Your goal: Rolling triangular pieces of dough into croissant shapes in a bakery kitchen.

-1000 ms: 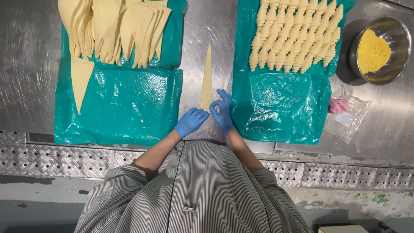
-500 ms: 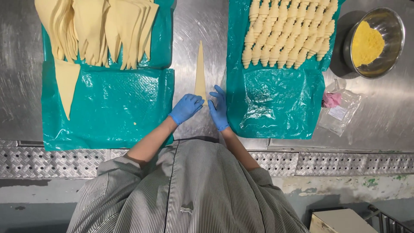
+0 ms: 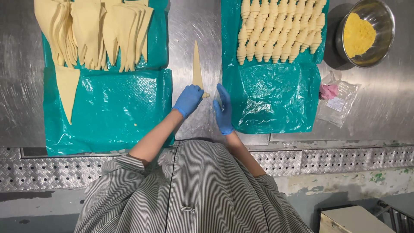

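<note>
We see the scene brightly and evenly lit from above, with cool white light. The steel worktop throws back soft, smeared glare, strongest in the strip between the two teal plastic sheets. Those sheets carry many small white highlights along their wrinkles. The metal bowl casts a dark shadow to its left, and shines along its rim. Shadows under the gloved hands are faint and short. Focus holds sharp across the table; we notice no motion blur. The lower edge, below the worktop, sits dimmer and greyer.
</note>
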